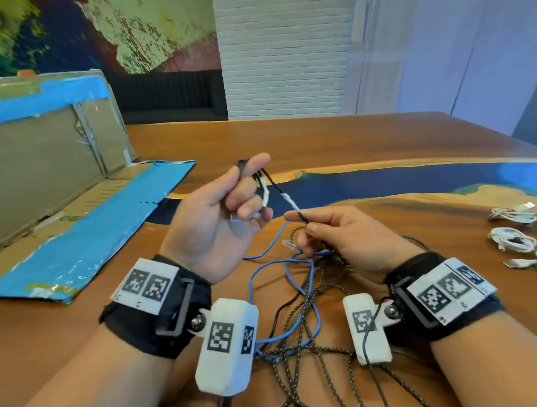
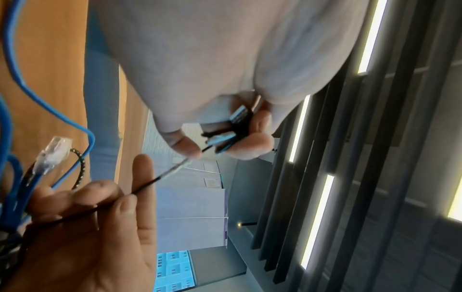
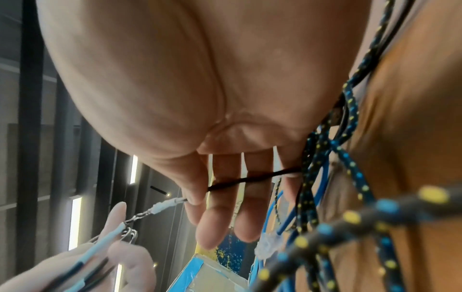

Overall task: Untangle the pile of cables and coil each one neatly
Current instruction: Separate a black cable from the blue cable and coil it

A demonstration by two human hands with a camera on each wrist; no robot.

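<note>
My left hand [image 1: 230, 202] is raised above the table and grips the connector ends [image 2: 235, 126] of a thin black cable [image 1: 275, 184] with white sleeves [image 1: 265, 197]. My right hand [image 1: 305, 223] pinches the same cable [image 2: 147, 185] a short way along, between thumb and forefinger; the strand [image 3: 250, 178] runs across its fingers. A blue network cable [image 1: 315, 312] with a clear plug [image 1: 289, 244] and a black braided cable [image 1: 300, 337] with yellow flecks lie tangled on the table below both hands. The clear plug [image 2: 53, 156] hangs beside my right fingers.
Several coiled white cables [image 1: 513, 238] lie at the table's right side. A flattened cardboard box [image 1: 44, 170] with blue tape leans and lies at the left. The wooden table [image 1: 366, 143] has a blue resin strip across its middle.
</note>
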